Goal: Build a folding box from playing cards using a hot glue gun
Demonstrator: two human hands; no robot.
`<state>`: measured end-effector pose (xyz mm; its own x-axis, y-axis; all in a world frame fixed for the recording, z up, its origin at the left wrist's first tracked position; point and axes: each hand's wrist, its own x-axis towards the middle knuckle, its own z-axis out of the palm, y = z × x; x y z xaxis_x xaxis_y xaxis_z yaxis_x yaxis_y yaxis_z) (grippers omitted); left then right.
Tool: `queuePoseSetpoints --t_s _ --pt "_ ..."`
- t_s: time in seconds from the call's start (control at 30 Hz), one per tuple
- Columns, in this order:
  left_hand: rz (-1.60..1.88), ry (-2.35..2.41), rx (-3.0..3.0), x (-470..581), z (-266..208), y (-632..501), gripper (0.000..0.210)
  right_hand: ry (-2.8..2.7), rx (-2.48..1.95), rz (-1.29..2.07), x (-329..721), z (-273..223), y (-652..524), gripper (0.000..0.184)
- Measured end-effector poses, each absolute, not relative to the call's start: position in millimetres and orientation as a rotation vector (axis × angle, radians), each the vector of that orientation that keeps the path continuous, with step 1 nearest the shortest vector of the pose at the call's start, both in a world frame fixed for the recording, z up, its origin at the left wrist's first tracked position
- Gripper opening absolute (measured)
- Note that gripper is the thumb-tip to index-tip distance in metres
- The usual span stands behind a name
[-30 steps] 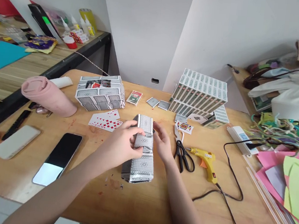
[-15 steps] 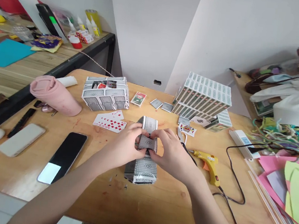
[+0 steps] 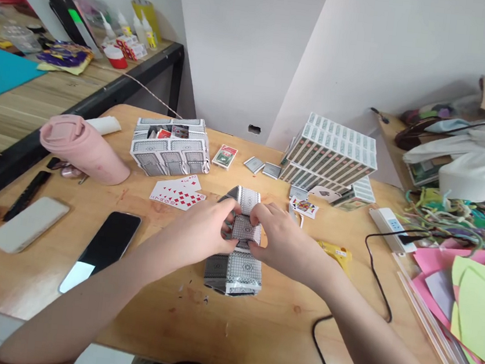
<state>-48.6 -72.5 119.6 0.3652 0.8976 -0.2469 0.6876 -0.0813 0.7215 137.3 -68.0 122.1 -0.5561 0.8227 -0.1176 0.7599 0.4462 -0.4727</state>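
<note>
A long box-like piece made of grey-backed playing cards lies in front of me, clear tape or film shining at its near end. On its top sits a bent playing card, held at both sides. My left hand grips its left edge with thumb and fingers closed. My right hand pinches the right edge, fingertips bent inward. Both hands partly cover the middle of the piece. Beyond my right hand lie scissors, mostly hidden, and a cut face card.
A yellow glue gun is half hidden by my right forearm. Card boxes are stacked behind. A card-covered box, fanned cards, a pink tumbler and a phone stand or lie leftward. A power strip is right.
Both hands and the card piece have shifted slightly right, and the piece is turned a little. My right forearm now covers more of the glue gun. The view has moved slightly.
</note>
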Motion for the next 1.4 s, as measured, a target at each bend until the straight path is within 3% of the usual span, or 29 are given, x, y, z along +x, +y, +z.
queuePoseSetpoints --t_s 0.13,0.37,0.7,1.03,1.4 --pt "0.401 1.331 1.753 -47.7 117.1 -70.7 0.039 -2.577 -1.417 0.715 134.4 123.0 -66.6 0.024" --pt "0.682 1.203 1.223 -47.2 93.6 -76.4 0.070 -2.582 -1.369 0.723 136.1 123.1 -66.9 0.024" --pt "0.735 0.945 1.068 -41.2 94.9 -82.8 0.045 -2.742 -1.339 0.454 126.0 121.3 -61.3 0.023" --pt "0.692 0.954 1.089 -45.9 98.2 -81.3 0.044 -2.867 -1.314 0.427 125.7 129.1 -61.9 0.011" --pt "0.651 0.937 1.080 -46.5 101.8 -83.4 0.048 -2.901 -1.259 0.286 121.8 123.2 -60.9 0.010"
